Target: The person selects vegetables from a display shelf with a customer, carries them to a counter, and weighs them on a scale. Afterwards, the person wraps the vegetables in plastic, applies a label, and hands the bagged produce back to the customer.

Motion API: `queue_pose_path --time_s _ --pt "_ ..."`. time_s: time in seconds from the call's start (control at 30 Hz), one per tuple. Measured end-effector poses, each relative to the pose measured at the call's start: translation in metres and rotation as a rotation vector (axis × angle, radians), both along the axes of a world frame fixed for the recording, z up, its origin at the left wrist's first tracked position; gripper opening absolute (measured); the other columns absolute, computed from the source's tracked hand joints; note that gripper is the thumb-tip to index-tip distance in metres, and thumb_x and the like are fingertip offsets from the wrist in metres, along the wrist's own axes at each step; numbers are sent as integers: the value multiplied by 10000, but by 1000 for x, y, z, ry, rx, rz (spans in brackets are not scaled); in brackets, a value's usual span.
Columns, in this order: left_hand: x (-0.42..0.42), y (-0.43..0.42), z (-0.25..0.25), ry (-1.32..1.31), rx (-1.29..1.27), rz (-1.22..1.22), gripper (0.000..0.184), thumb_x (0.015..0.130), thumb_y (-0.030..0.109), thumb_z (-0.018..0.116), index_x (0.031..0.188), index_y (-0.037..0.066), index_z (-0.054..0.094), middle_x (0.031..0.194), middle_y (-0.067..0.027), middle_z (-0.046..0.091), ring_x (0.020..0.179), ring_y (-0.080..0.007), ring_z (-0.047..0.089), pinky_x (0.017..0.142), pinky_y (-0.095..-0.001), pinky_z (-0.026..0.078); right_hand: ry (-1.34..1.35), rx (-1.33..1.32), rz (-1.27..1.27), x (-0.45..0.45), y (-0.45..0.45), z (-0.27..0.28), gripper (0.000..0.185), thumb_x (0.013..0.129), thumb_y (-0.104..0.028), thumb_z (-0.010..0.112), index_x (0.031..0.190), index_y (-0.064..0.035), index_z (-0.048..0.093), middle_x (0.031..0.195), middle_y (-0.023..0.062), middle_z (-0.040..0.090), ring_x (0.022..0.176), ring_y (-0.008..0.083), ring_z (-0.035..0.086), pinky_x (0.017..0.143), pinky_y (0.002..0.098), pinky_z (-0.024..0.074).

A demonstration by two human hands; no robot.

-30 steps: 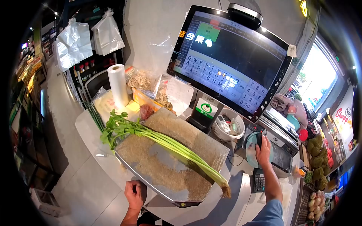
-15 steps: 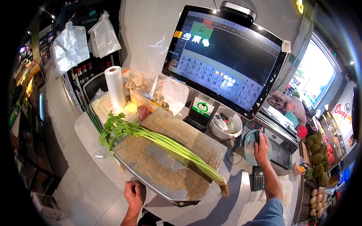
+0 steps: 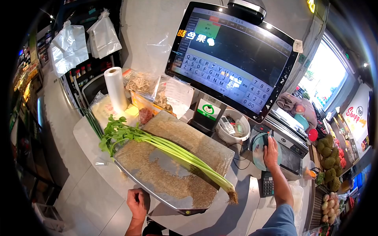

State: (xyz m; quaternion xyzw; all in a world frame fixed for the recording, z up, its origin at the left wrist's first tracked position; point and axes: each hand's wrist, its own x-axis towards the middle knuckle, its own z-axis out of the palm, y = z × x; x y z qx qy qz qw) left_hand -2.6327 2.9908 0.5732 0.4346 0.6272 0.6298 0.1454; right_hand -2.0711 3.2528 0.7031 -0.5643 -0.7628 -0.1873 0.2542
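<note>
the right hand (image 3: 271, 152) lies flat-ish over a small dark thing (image 3: 265, 141) on a round, pale blue-green mat (image 3: 259, 157). the fingers reach over the dark thing, but i cannot tell if they grip it. the left hand (image 3: 137, 202) is curled up in a loose fist, low down by the near edge of the scale (image 3: 155, 173). i see nothing in that fist, but its inside is hidden.

the celery (image 3: 173, 149) lies on a slant across the top of the scale. its leafy end (image 3: 120, 133) is on the left and pokes out past the edge. its roots (image 3: 232, 196) are on the right and stick out past the edge too. the metal top has brown, rough-looking patches. the scale sits on a pale surface (image 3: 92, 149).

behind the scale is a big screen (image 3: 236, 59) with rows of letters and numbers. a small green and white sign (image 3: 208, 109) stands below it. a white basket (image 3: 242, 135) with small things in it is between the sign and the mat. a calculator (image 3: 268, 185) is just below the mat, near the right arm. a white roll (image 3: 115, 91) stands up at the back left, near some bags of dry food (image 3: 138, 82). long, thin green stalks (image 3: 93, 125) lie at the left, by the leaves.
</note>
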Motion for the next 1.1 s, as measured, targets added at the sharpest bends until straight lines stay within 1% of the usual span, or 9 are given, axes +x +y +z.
queue_pose_path --time_s 0.13,0.23,0.43,0.63,0.87,1.1 --pt "-1 -1 -5 -2 -16 7 93 947 80 575 896 4 589 868 -111 582 751 -214 579 700 -319 480 14 -4 -7 -2 1 0 548 936 -39 528 1462 -1 382 1415 226 495 1343 432 414 1125 475 352" --pt "-3 -2 -6 45 -30 14 93 948 80 572 898 3 589 868 -112 582 753 -218 578 703 -321 480 10 4 -9 0 3 -3 552 936 -38 530 1466 -5 380 1418 227 491 1344 434 412 1126 473 352" --pt "-2 -2 -7 -27 -23 -8 77 937 68 572 903 0 586 870 -126 582 770 -248 583 714 -338 482 11 -6 -9 3 5 -5 557 937 -36 526 1472 -5 373 1429 229 479 1348 436 404 1128 475 348" --pt "-2 -1 -6 10 -36 6 71 930 61 571 900 -2 583 872 -131 581 788 -262 587 729 -350 482 25 -23 -3 1 6 -3 557 941 -34 512 1477 -2 367 1443 230 467 1356 442 392 1139 484 328" --pt "-2 -1 -5 14 -29 5 82 941 67 566 900 -3 578 870 -121 581 762 -233 582 712 -329 481 8 -24 -19 0 5 -3 560 937 -37 513 1478 -5 369 1438 226 474 1354 440 395 1142 485 321" --pt "-1 0 -2 33 -23 12 95 948 78 570 899 -3 574 867 -111 578 736 -218 574 687 -312 477 -45 18 -40 -3 5 -3 581 913 -22 527 1476 -15 384 1422 193 497 1334 422 419 1116 495 337"
